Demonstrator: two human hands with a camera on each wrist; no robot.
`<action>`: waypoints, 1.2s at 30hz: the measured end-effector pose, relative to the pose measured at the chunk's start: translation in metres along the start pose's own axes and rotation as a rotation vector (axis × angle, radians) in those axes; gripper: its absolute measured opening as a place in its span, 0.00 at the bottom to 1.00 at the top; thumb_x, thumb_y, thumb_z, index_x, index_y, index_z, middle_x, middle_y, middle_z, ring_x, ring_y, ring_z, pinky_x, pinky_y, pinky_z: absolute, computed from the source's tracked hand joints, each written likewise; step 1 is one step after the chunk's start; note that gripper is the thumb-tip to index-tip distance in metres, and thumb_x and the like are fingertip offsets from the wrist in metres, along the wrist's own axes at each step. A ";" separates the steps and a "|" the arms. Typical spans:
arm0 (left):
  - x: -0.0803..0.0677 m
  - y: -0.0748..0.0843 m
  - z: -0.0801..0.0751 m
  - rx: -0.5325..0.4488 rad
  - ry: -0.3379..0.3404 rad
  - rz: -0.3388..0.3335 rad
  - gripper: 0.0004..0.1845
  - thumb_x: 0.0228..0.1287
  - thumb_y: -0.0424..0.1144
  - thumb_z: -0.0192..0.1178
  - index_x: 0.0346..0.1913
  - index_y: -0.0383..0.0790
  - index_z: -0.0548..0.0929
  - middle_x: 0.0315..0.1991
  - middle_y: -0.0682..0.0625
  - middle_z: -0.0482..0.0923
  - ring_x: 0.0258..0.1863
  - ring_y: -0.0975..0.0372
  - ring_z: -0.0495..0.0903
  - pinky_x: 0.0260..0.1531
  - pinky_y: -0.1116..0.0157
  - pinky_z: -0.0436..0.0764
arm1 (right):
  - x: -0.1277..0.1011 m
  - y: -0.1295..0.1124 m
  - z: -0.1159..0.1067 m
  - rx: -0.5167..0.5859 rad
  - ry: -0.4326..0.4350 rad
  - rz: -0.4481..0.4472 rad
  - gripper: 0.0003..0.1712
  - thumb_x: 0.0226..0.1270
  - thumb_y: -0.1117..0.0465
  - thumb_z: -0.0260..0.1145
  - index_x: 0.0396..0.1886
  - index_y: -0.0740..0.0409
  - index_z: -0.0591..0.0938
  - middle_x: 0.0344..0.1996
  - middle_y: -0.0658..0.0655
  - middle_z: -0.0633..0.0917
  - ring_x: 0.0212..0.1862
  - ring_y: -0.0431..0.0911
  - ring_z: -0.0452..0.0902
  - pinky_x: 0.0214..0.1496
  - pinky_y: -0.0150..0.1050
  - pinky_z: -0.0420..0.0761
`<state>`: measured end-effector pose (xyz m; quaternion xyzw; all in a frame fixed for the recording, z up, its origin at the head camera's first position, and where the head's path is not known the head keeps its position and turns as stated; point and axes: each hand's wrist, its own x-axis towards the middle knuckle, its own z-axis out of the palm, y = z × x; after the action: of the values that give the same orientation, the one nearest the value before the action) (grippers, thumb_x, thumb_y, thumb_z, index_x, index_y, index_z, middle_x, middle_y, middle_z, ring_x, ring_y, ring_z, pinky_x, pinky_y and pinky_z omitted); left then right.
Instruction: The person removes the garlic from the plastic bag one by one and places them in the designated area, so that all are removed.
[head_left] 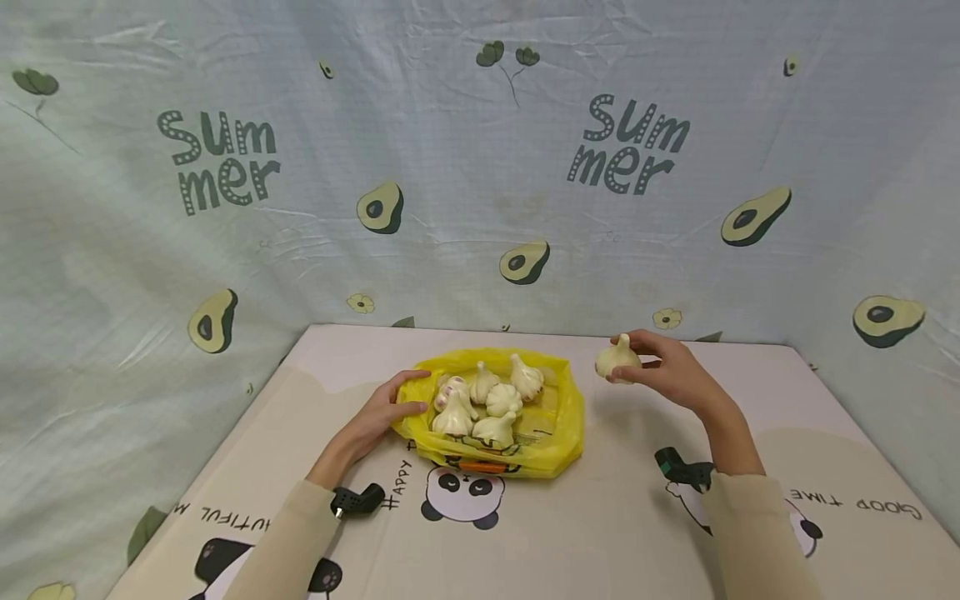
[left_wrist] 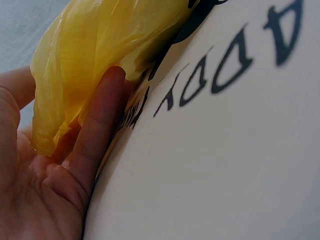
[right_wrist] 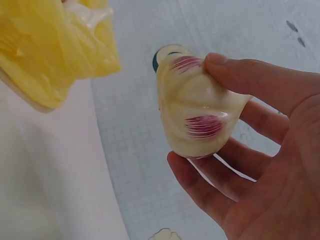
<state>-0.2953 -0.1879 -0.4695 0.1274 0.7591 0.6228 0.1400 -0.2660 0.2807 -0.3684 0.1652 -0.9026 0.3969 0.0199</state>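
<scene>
A yellow plastic bag (head_left: 555, 417) lies open on the table with several garlic bulbs (head_left: 487, 400) inside it. My left hand (head_left: 390, 408) grips the bag's left edge; the left wrist view shows its fingers (left_wrist: 95, 135) curled against the yellow plastic (left_wrist: 100, 50). My right hand (head_left: 660, 367) holds one garlic bulb (head_left: 617, 358) in the air just right of the bag. In the right wrist view this bulb (right_wrist: 197, 105) is cream with purple streaks, pinched between thumb and fingers (right_wrist: 210, 185).
The table cover (head_left: 600, 533) carries panda prints and lettering. An avocado-patterned cloth (head_left: 480, 167) rises as a wall behind and on both sides. Black wrist-camera mounts (head_left: 360, 500) sit at both sleeves.
</scene>
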 end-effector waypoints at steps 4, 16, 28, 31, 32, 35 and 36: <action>0.000 -0.001 0.000 -0.002 -0.011 -0.004 0.34 0.70 0.39 0.63 0.77 0.45 0.65 0.82 0.43 0.51 0.72 0.50 0.66 0.60 0.74 0.74 | 0.001 0.006 -0.001 -0.003 0.013 0.018 0.30 0.71 0.49 0.71 0.67 0.57 0.78 0.63 0.62 0.82 0.63 0.60 0.79 0.59 0.54 0.84; -0.007 -0.003 -0.005 0.002 -0.007 -0.012 0.34 0.71 0.38 0.62 0.77 0.44 0.65 0.82 0.41 0.52 0.71 0.49 0.66 0.58 0.74 0.75 | 0.007 0.020 0.004 0.005 0.018 0.048 0.30 0.71 0.49 0.71 0.66 0.58 0.78 0.62 0.64 0.82 0.66 0.63 0.76 0.62 0.57 0.82; -0.001 -0.005 -0.002 -0.014 -0.016 0.002 0.34 0.71 0.39 0.63 0.76 0.44 0.65 0.82 0.42 0.51 0.70 0.51 0.66 0.57 0.75 0.75 | 0.023 0.035 -0.002 -0.018 -0.018 0.067 0.28 0.70 0.50 0.70 0.64 0.60 0.79 0.61 0.67 0.82 0.65 0.63 0.75 0.62 0.58 0.80; -0.001 -0.004 -0.001 -0.016 -0.019 0.005 0.34 0.71 0.39 0.63 0.77 0.44 0.65 0.82 0.42 0.51 0.70 0.51 0.66 0.57 0.75 0.76 | 0.027 0.038 -0.005 0.000 -0.042 0.072 0.29 0.71 0.52 0.70 0.65 0.63 0.77 0.61 0.68 0.82 0.65 0.63 0.76 0.61 0.54 0.79; 0.000 -0.004 -0.001 -0.016 -0.020 0.006 0.34 0.71 0.39 0.63 0.77 0.44 0.65 0.82 0.42 0.50 0.70 0.51 0.66 0.57 0.75 0.76 | 0.028 0.040 -0.006 0.003 -0.049 0.077 0.29 0.71 0.52 0.69 0.65 0.63 0.77 0.62 0.69 0.82 0.65 0.63 0.76 0.61 0.53 0.79; 0.000 -0.002 -0.001 -0.013 -0.016 0.009 0.34 0.71 0.38 0.62 0.77 0.43 0.65 0.82 0.42 0.51 0.71 0.51 0.66 0.57 0.76 0.75 | 0.030 0.042 -0.008 0.009 -0.065 0.090 0.30 0.72 0.53 0.69 0.66 0.65 0.76 0.62 0.70 0.81 0.63 0.62 0.76 0.59 0.49 0.79; 0.000 -0.002 -0.001 -0.010 -0.015 0.010 0.34 0.71 0.38 0.62 0.77 0.43 0.65 0.82 0.42 0.51 0.71 0.51 0.65 0.57 0.76 0.75 | 0.031 0.043 -0.008 0.010 -0.068 0.094 0.30 0.72 0.54 0.69 0.66 0.66 0.76 0.62 0.70 0.81 0.62 0.61 0.77 0.58 0.47 0.80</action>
<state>-0.2952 -0.1893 -0.4710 0.1349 0.7543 0.6264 0.1434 -0.3097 0.3050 -0.3882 0.1360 -0.9076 0.3959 -0.0301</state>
